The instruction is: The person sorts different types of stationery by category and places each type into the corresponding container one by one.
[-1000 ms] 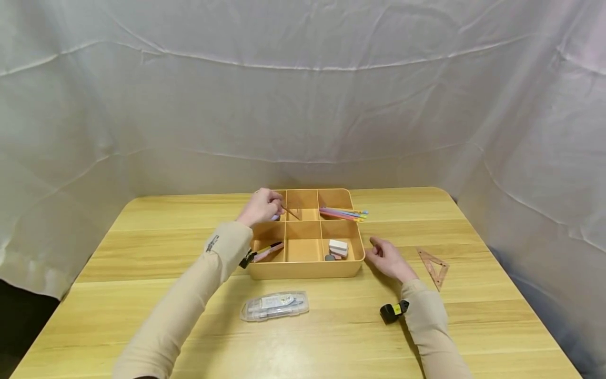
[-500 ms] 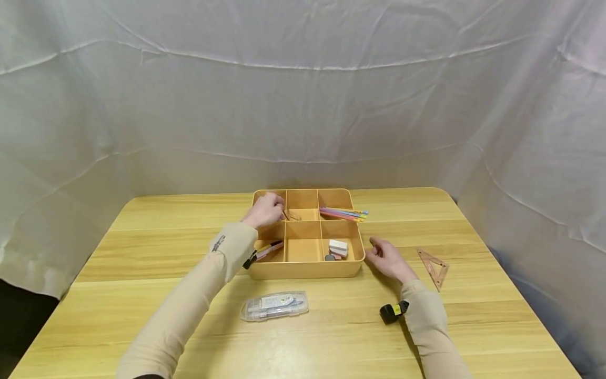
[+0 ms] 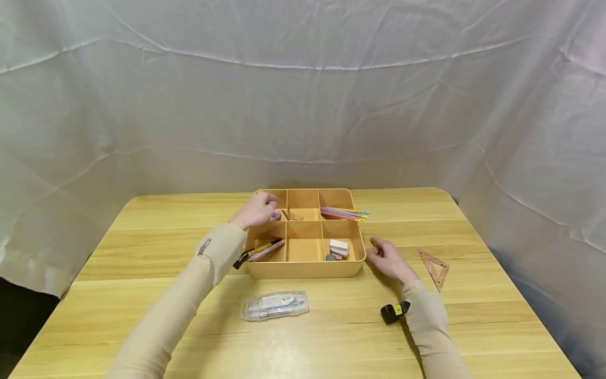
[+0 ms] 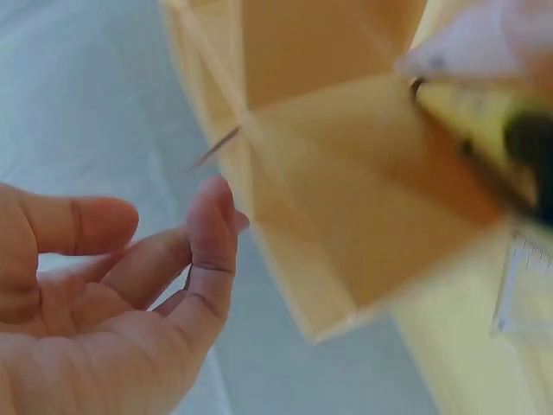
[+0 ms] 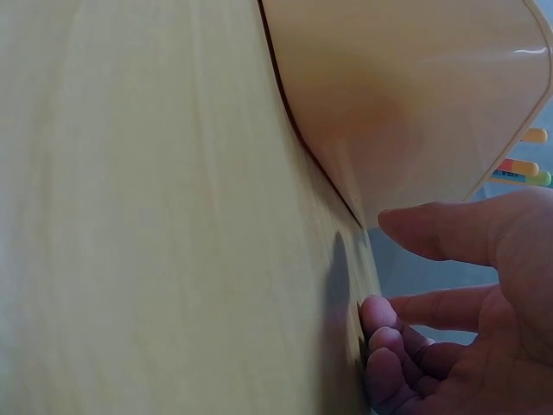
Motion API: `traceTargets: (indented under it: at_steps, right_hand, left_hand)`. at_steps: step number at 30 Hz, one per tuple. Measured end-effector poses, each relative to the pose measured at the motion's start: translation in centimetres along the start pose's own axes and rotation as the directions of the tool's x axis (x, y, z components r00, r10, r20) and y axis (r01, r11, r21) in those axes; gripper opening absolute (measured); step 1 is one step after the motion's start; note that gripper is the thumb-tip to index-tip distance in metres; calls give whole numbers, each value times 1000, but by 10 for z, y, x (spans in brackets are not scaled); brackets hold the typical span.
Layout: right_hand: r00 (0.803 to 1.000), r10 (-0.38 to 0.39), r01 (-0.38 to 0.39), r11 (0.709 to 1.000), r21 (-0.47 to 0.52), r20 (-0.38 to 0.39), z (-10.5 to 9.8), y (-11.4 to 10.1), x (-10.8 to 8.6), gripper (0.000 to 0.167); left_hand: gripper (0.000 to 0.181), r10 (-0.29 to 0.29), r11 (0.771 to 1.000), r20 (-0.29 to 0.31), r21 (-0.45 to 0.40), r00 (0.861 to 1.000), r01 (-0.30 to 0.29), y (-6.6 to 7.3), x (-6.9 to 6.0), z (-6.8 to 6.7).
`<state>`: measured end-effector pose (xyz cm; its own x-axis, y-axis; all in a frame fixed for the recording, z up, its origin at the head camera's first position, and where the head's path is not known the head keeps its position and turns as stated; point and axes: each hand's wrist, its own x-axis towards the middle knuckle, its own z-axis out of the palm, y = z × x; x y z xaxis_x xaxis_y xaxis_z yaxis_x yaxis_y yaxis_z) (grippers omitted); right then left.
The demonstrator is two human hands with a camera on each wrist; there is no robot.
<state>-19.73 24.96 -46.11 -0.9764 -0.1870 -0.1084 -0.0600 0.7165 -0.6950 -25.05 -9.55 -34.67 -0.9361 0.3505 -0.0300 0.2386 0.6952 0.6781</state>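
Observation:
My left hand [image 3: 256, 210] is over the back left compartment of the tan organizer tray [image 3: 303, 270]. In the left wrist view its thumb and fingers are apart with nothing between them. Just right of it, a thin brown transparent piece [image 3: 294, 215] leans in the back middle compartment, its edge at the divider; its kind is unclear. A purple thing [image 3: 276, 215] shows beneath the fingers, mostly hidden. My right hand [image 3: 389, 258] rests on the table by the tray's right side, fingers loosely curled, holding nothing.
Several pencils [image 3: 344, 213] stick out of the back right compartment. White erasers [image 3: 339, 247] lie front right, pens [image 3: 267, 249] front left. A clear plastic case [image 3: 275, 306] lies before the tray. A brown set square [image 3: 433, 268] lies right of my right hand.
My left hand moved right and down over the tray, then back left, away from the brown piece. That piece was between its fingers and now leans lower in the tray. My right hand stayed still.

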Motion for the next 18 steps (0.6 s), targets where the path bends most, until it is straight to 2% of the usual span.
traceTargets:
  at_steps: [3,6,9,13,15,18]
  right_hand:
    - [1000,-3,3,1000,-2,-1,1,1,0,58]
    - [1000,-10,10,1000,-13,-2,1,2,-1,58]
    - [1000,-16,16,1000,-21,-7,0,4,-1,57]
    - [1000,-9,9,1000,-19,-9,-1,5,-3,57]
    - [1000,-1,1,1000,-17,-3,-2,6,-4,57]
    - [1000,5,-5,1000,-15,-1,-3,6,-6,57]
  left_hand:
    - [40,35,997,21,-68,999,-34,-8,-13,-14]
    - [45,36,988,26,-149,999,-32,-24,-34,-26]
    - [45,-13,976,-46,-219,999,3,-49,-59,-30]
    - [43,-132,976,-155,-191,979,101,-88,-86,-22]
    - [43,-195,973,-163,-159,967,169,-105,-93,-13]
    - [48,-276,955,-129,-145,952,257,-121,-97,1]
